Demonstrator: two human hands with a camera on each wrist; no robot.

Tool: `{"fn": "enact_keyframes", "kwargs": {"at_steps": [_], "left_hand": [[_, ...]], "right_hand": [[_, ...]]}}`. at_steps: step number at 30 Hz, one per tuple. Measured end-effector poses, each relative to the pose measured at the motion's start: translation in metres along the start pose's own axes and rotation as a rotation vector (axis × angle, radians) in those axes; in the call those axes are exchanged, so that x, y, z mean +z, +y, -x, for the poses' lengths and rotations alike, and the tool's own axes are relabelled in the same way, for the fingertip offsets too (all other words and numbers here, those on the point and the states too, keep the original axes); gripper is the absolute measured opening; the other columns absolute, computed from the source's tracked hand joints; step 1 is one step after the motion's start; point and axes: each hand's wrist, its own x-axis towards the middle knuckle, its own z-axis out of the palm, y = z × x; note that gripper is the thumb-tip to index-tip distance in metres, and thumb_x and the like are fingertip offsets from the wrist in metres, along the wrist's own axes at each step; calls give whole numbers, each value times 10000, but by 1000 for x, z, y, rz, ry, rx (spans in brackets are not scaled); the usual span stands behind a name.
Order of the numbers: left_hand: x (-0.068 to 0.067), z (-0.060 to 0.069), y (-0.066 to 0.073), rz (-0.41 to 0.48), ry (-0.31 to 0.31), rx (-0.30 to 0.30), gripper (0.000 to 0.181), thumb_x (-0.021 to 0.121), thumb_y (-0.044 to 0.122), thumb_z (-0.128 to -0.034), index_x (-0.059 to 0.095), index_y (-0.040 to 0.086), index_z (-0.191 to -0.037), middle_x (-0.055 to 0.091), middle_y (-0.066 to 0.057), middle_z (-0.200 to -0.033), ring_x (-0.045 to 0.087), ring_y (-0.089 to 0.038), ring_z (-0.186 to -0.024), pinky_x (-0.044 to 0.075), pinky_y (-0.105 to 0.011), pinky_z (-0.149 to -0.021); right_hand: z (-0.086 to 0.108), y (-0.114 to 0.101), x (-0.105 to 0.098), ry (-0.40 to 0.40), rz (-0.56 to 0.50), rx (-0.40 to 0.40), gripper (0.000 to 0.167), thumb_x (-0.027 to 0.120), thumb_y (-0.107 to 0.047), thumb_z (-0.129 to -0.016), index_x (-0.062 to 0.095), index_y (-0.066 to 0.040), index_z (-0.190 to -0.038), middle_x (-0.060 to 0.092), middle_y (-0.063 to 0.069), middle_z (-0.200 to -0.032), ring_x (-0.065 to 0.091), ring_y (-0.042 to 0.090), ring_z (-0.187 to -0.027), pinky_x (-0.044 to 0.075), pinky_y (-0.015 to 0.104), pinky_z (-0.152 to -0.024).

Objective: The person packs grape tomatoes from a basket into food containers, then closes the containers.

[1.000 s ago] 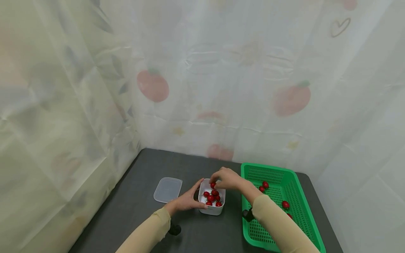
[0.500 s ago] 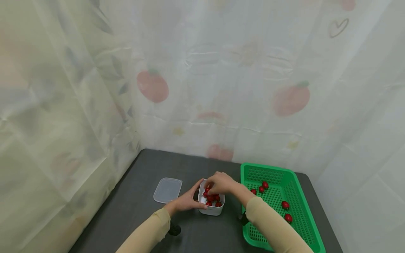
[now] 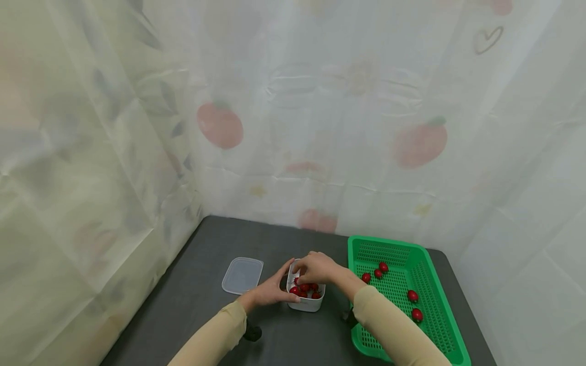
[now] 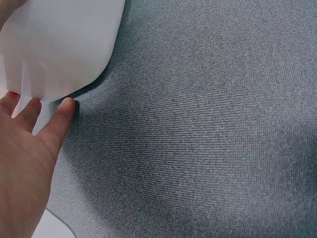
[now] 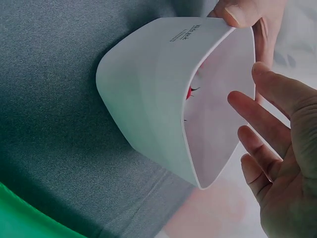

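A white plastic container (image 3: 308,305) with several red cherry tomatoes (image 3: 304,288) in it stands on the dark table. My left hand (image 3: 270,292) grips its left side, thumb on the near wall and fingers around the far side. The left wrist view shows the fingers of that hand (image 4: 27,153) against the white wall. Over the container's opening is my right hand (image 3: 317,267). In the right wrist view this hand (image 5: 285,148) has loosely bent, spread fingers with nothing between them. One cherry tomato (image 5: 188,92) shows inside the rim; the others are hidden there.
To the right stands a green perforated basket (image 3: 432,284) with several more cherry tomatoes (image 3: 413,296). A translucent lid (image 3: 242,275) lies flat left of the container. Printed curtains (image 3: 293,127) hang behind and beside the table.
My right hand has moved left and lower over the container and let go of a cherry tomato, which now lies near the left wall. The left hand keeps its grip in place.
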Motion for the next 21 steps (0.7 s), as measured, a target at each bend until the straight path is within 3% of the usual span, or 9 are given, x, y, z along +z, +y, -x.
{"fn": "enact_keyframes", "kwargs": {"at_steps": [10, 16, 21], "left_hand": [[2, -1, -2, 2, 7, 5, 1098, 809, 296, -906, 0, 361, -1645, 57, -53, -1706, 166, -340, -1530, 310, -619, -1123], [3, -3, -1, 8, 16, 0, 1133, 822, 290, -891, -9, 265, -1660, 110, -100, -1699, 204, -377, -1516, 297, -635, -1123], [3, -4, -1, 11, 18, 5, 1166, 844, 311, -867, -3, 205, -1661, 144, -130, -1687, 220, -385, -1505, 276, -638, -1131]], "right_hand": [[11, 2, -13, 34, -56, 29, 311, 750, -305, -930, 758, -213, -1227, 715, -122, -1006, 521, 117, -972, 486, 359, -808], [29, 8, -33, 88, -62, 13, 258, 739, -296, -946, 755, -261, -1201, 728, -100, -1034, 536, 161, -1024, 482, 395, -828], [47, 24, -44, 136, -61, -1, 275, 748, -320, -953, 756, -229, -1213, 740, -44, -1087, 548, 188, -1044, 481, 424, -848]]}}
